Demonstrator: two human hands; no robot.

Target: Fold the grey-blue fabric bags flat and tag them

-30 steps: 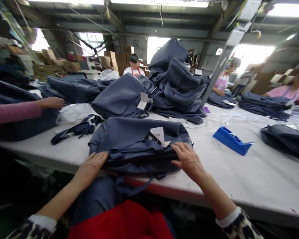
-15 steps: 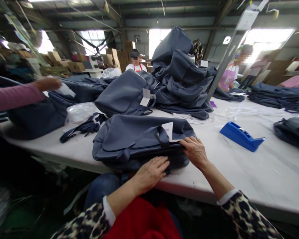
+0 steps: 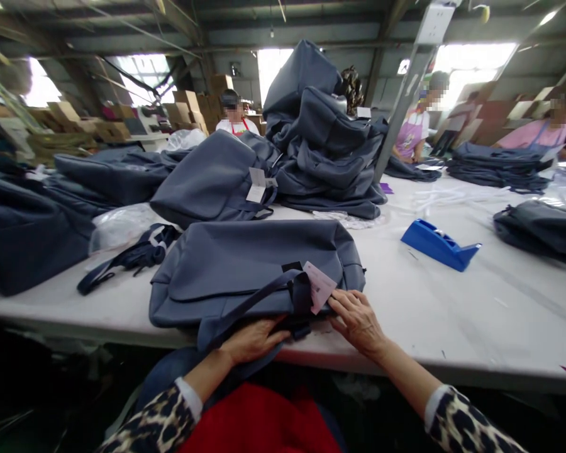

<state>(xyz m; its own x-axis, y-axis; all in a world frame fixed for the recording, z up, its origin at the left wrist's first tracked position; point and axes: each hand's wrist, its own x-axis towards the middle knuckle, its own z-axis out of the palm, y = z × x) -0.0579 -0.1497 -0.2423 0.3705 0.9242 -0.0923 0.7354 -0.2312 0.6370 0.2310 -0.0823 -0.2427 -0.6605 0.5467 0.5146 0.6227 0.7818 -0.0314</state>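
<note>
Left grip lowered — part-open, touching bag.

Readable text: none
Pale tag on front bag: faint marks, too small to read
White tag on bag behind: print illegible

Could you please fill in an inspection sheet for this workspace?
Surface: white table, a few small dark marks or scraps.
Job's things: dark blue bag lying at the front edge, paper tag on its front.
Clutter: blue tape dispenser, strap bundle, clear plastic, bag pile.
Hands: left hand at the bag's front edge, fingertips hidden; right hand beside the tag, grip unclear.
Cables: none clearly identifiable; socket box on the post.
Surroundings: co-workers, cartons.
</note>
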